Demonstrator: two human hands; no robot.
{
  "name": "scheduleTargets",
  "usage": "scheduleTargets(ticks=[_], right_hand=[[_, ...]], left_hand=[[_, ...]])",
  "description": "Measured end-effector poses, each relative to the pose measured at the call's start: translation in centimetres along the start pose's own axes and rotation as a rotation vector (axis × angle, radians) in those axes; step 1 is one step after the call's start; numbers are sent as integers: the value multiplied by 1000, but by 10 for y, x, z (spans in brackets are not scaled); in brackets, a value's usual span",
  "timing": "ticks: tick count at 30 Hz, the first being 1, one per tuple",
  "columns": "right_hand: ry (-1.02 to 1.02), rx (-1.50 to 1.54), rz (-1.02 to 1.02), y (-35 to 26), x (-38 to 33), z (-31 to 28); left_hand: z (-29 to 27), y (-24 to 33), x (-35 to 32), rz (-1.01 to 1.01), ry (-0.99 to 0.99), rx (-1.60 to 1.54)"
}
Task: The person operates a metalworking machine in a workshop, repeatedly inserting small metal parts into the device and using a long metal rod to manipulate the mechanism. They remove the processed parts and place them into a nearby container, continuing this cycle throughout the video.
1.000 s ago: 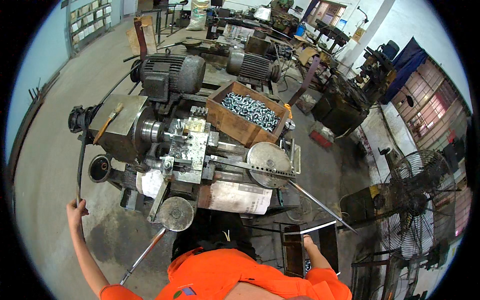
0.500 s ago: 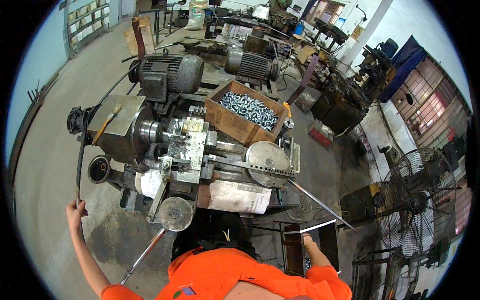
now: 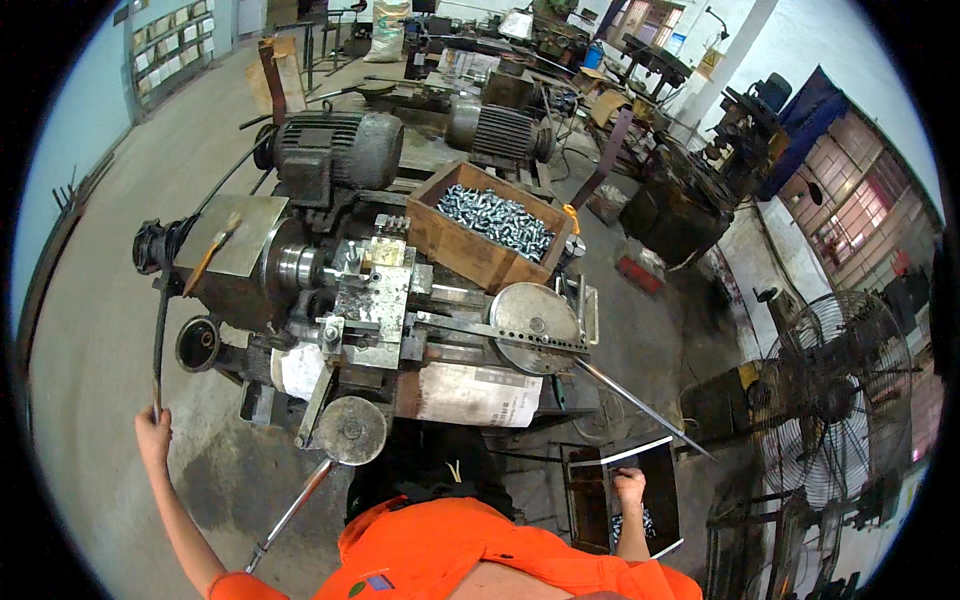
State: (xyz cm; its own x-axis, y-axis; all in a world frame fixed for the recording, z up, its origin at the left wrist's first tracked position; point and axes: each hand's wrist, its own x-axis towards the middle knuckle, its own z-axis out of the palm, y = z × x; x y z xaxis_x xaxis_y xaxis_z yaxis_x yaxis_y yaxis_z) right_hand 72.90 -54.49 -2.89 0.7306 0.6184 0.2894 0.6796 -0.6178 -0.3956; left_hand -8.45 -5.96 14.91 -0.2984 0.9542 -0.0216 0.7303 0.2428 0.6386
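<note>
left hand (image 3: 153, 432): closed on long lever (image 3: 160, 330) beside lathe (image 3: 380, 300) | right hand (image 3: 629, 490): curled over parts in metal tray (image 3: 655, 462), grip unclear

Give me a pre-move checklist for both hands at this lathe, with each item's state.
1. Left hand grips the long bar: ok, fingers closed round its lower end.
2. Right hand at the metal bin: ok, reaching into it.
3. Right hand holds a part: cannot tell, fist hides it.
4. Wooden box of parts sits steady on the lathe: ok.
5. Spindle stopped: cannot tell.
6. Both hands away from the chuck: ok.
</note>
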Motion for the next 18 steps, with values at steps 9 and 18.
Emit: scheduleTargets(ticks=[9,18], right_hand=[[125,767,-150,-190,85,-75],[-568,1034,-979,-487,86,-53]], left_hand=[[6,80,-70,342,99,864],[76,277,-147,539,-840,-667]])
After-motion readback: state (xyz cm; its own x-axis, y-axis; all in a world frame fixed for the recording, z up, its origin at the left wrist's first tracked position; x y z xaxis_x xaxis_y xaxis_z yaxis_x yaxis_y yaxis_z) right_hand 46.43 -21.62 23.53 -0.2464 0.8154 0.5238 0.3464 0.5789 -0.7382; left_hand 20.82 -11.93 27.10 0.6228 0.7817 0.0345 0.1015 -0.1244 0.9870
